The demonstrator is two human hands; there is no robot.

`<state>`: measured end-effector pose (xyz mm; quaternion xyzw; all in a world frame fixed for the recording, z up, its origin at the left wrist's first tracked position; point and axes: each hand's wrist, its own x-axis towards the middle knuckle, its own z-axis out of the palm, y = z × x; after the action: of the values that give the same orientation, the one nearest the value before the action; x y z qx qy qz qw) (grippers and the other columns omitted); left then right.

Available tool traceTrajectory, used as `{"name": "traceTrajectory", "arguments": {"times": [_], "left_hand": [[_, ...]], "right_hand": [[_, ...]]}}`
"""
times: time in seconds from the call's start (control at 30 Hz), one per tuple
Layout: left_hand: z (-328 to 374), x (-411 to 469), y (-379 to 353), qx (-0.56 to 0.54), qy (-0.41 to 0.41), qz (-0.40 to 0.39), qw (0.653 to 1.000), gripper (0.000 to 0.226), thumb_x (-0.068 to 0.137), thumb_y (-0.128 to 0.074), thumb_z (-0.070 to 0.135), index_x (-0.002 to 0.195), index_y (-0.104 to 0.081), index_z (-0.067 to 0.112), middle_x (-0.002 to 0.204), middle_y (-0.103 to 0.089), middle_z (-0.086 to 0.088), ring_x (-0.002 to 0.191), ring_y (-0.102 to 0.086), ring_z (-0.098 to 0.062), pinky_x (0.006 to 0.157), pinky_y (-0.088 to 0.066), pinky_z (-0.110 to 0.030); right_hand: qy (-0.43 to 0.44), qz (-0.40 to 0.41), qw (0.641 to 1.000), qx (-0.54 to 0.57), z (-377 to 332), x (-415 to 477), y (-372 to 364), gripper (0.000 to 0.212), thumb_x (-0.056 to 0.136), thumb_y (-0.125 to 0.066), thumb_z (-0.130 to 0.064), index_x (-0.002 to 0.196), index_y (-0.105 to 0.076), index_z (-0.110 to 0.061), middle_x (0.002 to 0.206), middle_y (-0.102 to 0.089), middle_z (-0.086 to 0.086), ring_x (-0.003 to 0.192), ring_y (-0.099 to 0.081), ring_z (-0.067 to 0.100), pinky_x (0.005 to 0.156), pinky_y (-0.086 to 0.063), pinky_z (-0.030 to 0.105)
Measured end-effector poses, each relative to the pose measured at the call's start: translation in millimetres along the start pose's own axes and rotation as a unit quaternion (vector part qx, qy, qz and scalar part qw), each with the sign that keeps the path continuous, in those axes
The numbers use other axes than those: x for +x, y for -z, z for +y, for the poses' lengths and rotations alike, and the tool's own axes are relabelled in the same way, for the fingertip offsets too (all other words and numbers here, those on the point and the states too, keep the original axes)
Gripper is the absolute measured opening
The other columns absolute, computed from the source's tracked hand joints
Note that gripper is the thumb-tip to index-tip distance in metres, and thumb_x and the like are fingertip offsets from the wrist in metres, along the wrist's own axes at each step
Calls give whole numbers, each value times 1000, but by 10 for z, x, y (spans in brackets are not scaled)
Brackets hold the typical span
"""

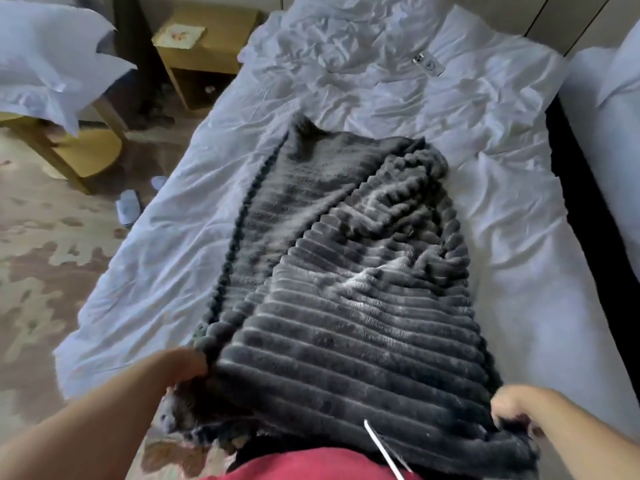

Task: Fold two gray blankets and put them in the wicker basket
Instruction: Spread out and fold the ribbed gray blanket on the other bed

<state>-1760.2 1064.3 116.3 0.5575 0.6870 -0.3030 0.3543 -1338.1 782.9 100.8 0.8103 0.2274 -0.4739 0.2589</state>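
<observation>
The fingers point(195, 363) of the left hand point(176, 370) are curled around the near left corner of the gray blanket point(346, 278), and their tips are hidden in the fabric. The right hand point(516, 407) grips the near right corner, with its fingers bent tight over the edge. The blanket is plush with thick ribs across it, and it is folded into a long strip. It lies lengthwise on the white, wrinkled bed point(166, 244). To the left of the bed stands a wooden nightstand point(207, 43); something small sits in its open shelf, too blurred to name. Pale slippers point(128, 206) lie on the floor point(41, 220).
</observation>
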Motion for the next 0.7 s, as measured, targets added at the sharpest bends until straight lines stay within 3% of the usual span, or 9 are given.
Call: {"name": "traceTrajectory", "arguments": {"times": [0.03,0.1,0.13,0.23,0.33,0.4,0.5,0.6,0.7], "left_hand": [[27,73,6,-17,-30,24,999,8,85,-60,20,81,-56,14,79,-58,-3,72,-56,-17,55,-43,-17],[101,204,37,-73,-73,118,988,20,80,-63,16,99,-60,12,96,-65,-13,86,-61,-25,68,-46,-22],[165,200,58,-86,-89,139,983,19,80,-64,19,98,-62,15,101,-66,-14,89,-61,-25,72,-45,-25],[403,165,117,-105,-128,129,978,13,82,-63,29,91,-64,20,100,-68,-8,84,-58,-20,70,-40,-25],[585,230,173,-116,-139,99,979,25,81,-60,21,104,-66,16,99,-69,-6,83,-64,-19,63,-43,-24],[718,274,225,-124,-141,89,978,36,83,-59,17,119,-62,16,114,-66,-8,91,-62,-20,74,-45,-25],[925,409,304,-145,-157,80,974,40,86,-55,12,125,-60,13,120,-65,-10,91,-60,-20,82,-46,-26],[1140,585,426,-157,-172,79,969,38,88,-52,12,125,-61,12,124,-64,-10,98,-60,-20,88,-45,-27],[1400,776,561,-180,-176,82,964,35,88,-54,15,122,-64,14,113,-68,-9,92,-64,-24,80,-48,-27]], "right_hand": [[-9,25,999,29,-75,19,54,39,96,-45,-15,131,-56,-3,137,-55,13,124,-52,27,100,-42,28],[-11,108,994,26,-224,125,230,36,96,-40,-21,123,-59,-5,127,-60,14,111,-59,27,86,-45,25],[-9,136,989,51,-321,114,324,34,96,-40,-24,118,-60,-7,122,-62,13,102,-60,27,78,-45,25],[49,193,975,96,-667,81,610,21,93,-44,-17,83,-61,-9,93,-59,9,80,-52,23,65,-39,25],[78,211,968,115,-1013,29,830,33,86,-41,-7,55,-32,-15,62,-36,3,54,-33,19,49,-22,27],[114,215,965,97,-1207,21,983,34,81,-40,-3,54,-24,-16,53,-23,1,47,-20,18,49,-13,28],[157,201,961,105,-1421,98,1211,33,80,-39,-2,56,-24,-17,55,-21,2,53,-19,19,54,-13,32],[165,197,959,121,-1615,194,1474,24,85,-39,-4,63,-34,-14,60,-32,4,57,-28,19,55,-19,32],[167,184,962,112,-1815,405,1769,20,90,-40,-11,72,-49,-11,69,-48,6,62,-40,20,57,-29,29]]}}
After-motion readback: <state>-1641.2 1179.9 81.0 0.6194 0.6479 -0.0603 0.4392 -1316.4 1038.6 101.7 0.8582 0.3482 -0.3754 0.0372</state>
